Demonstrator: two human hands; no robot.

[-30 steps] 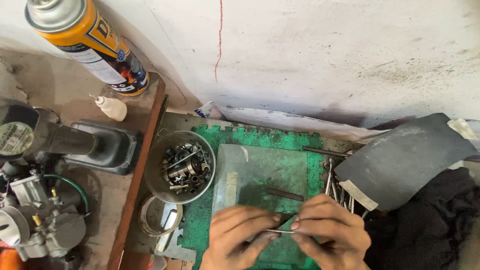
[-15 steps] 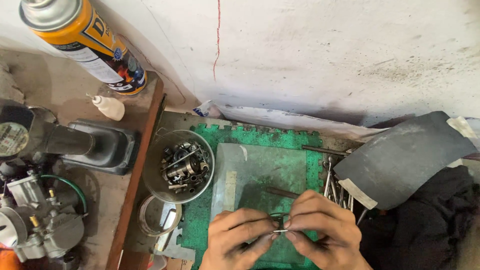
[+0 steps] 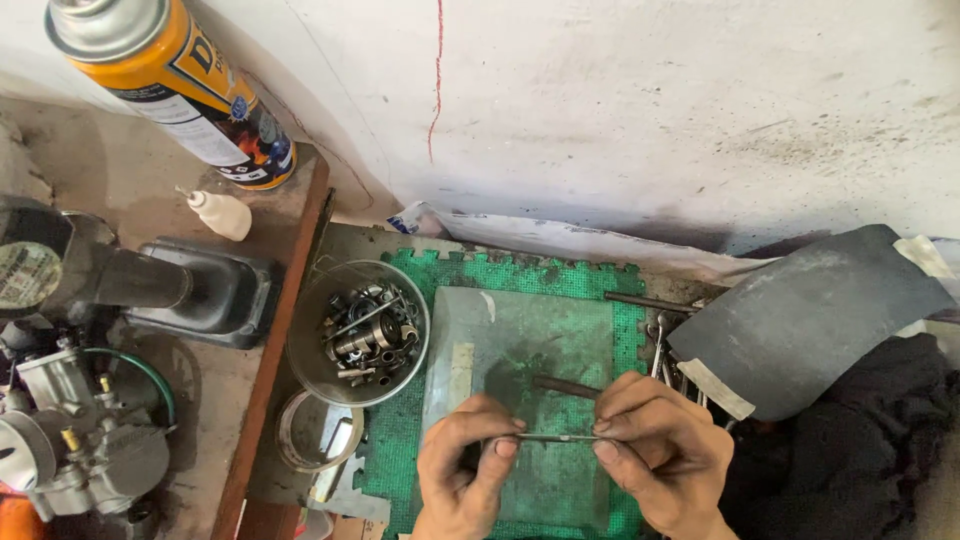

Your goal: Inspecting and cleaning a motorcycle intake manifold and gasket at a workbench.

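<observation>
Low in the frame, both hands have drawn slightly apart: left hand (image 3: 462, 470) and right hand (image 3: 660, 450) each pinch an end of the thin metal rod (image 3: 555, 438) above the glass plate (image 3: 520, 340), exposing more rod

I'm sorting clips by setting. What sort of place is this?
Likely a small engine repair workshop: a carburettor on the bench, a bowl of metal parts, a spray can.

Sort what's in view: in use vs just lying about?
In use: thin metal rod, pinched between left hand and right hand; glass plate beneath.
Lying about: spray can, bowl of small parts, carburettor, small white bottle, black sheet.
</observation>
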